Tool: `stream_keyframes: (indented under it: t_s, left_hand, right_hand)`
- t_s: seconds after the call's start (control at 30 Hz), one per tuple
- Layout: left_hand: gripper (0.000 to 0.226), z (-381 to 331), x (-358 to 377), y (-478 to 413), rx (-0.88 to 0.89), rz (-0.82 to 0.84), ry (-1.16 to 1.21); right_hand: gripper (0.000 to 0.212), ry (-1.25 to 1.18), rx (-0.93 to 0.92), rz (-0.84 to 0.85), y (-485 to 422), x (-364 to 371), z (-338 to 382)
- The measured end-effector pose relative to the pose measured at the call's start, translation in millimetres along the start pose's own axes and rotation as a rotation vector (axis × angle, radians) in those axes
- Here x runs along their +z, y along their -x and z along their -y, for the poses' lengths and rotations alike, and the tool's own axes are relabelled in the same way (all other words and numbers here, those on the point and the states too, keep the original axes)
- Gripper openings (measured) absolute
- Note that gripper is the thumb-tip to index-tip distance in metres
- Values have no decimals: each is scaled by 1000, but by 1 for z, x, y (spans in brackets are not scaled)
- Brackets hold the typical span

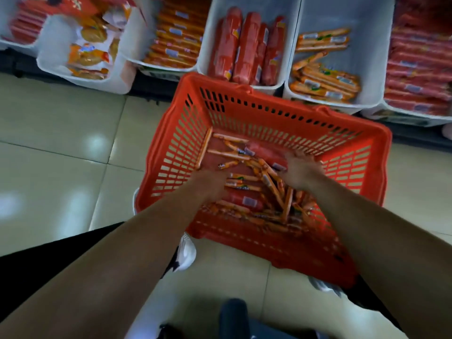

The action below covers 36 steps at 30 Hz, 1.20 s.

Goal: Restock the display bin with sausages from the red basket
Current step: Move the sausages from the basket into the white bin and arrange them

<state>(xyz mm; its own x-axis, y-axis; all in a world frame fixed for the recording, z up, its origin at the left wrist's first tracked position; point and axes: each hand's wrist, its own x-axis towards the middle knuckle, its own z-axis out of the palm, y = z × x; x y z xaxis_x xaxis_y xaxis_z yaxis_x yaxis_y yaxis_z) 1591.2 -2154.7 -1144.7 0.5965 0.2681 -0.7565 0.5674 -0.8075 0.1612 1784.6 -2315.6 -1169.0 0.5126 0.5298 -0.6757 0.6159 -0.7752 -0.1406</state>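
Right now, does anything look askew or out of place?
Yes: the thin orange sausages in the half-empty white bin lie crooked and scattered, unlike the neat stacks two bins left. Nothing looks spilled or damaged.

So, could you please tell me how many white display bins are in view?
6, left to right: cut-off bin, snack bin, orange-sausage bin, thick-sausage bin, half-empty bin, red-pack bin. More may lie off-frame.

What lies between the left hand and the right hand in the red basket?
Loose thin orange sausages lie between left hand and right hand, head view.
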Motion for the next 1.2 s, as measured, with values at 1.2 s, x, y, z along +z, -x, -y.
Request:
stream_keyframes:
  t_s: [1.2]
  left_hand:
    - [87,-17,19,-4,-14,177,-75]
  right_hand:
    - [69,-329,108,109,35,14,0]
